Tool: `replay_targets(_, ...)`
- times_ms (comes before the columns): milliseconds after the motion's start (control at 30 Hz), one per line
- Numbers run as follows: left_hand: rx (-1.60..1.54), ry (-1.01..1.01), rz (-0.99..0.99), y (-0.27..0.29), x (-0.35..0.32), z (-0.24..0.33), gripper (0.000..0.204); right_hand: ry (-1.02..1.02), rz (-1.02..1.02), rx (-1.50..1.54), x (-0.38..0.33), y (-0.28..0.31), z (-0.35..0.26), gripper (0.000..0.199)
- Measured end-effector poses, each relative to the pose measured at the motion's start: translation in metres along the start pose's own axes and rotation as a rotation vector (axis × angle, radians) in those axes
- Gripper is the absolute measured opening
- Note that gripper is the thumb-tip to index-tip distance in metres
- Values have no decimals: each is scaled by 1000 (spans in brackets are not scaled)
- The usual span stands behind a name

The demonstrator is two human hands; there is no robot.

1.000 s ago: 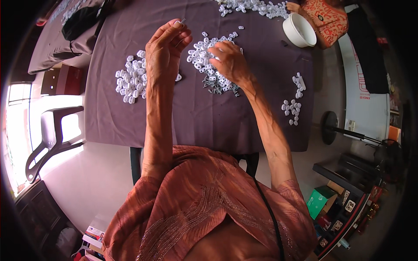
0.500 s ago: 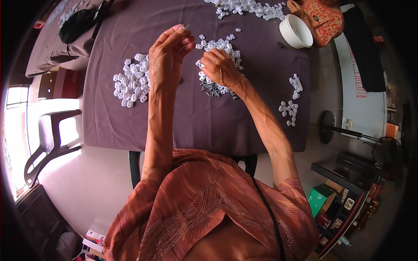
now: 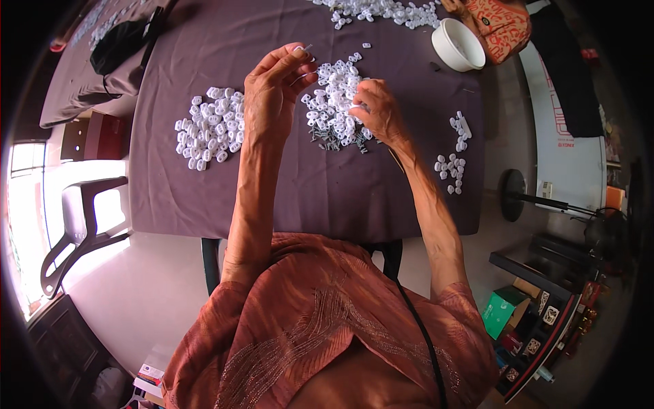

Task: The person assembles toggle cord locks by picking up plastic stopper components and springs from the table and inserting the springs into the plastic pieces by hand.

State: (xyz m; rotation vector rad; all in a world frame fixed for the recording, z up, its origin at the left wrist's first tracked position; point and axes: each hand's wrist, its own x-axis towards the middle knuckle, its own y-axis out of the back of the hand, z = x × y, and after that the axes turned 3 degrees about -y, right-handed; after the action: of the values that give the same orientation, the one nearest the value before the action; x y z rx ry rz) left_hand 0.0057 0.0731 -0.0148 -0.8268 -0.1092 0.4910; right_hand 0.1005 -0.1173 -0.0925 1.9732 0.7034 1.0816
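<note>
While the worktop (image 3: 327, 204) spreads out beneath the left hand (image 3: 272, 85) and the right hand (image 3: 383, 112), its dark cloth carries several lots of small white pieces. Beyond both hands, at the far side, runs a long scatter (image 3: 388, 9). The central pile (image 3: 335, 85) lies between the hands, just right of the left hand and directly at the right hand's fingertips, so the right hand is the nearer one to it. Its long axis runs roughly away from the person. Another pile (image 3: 208, 126) sits to the left of the left hand, just beside that wrist. Beyond the right hand and to its right stands a white bowl (image 3: 444, 49). A smaller cluster (image 3: 449, 165) rests to the right of the right forearm, well apart from it. Grey screws (image 3: 327, 143) gather at the central pile's near end, closer to the person than the right hand's fingertips. That hand's fingers are drawn close together; I cannot tell whether they grip anything. Thumb and fingers of the left hand pinch a white piece (image 3: 298, 48), mostly covered, with a thin grey shaft (image 3: 308, 47) pointing rightward and slightly away.
</note>
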Motion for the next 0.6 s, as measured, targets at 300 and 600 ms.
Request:
replay_targets(300,19,50,-52,-17,-10,-11,14,-745,115,1017,9,33,-12,11)
replay_targets(600,-3,115,-192,-37,-27,-30,14,-717,205,1363,23,81,-51,18)
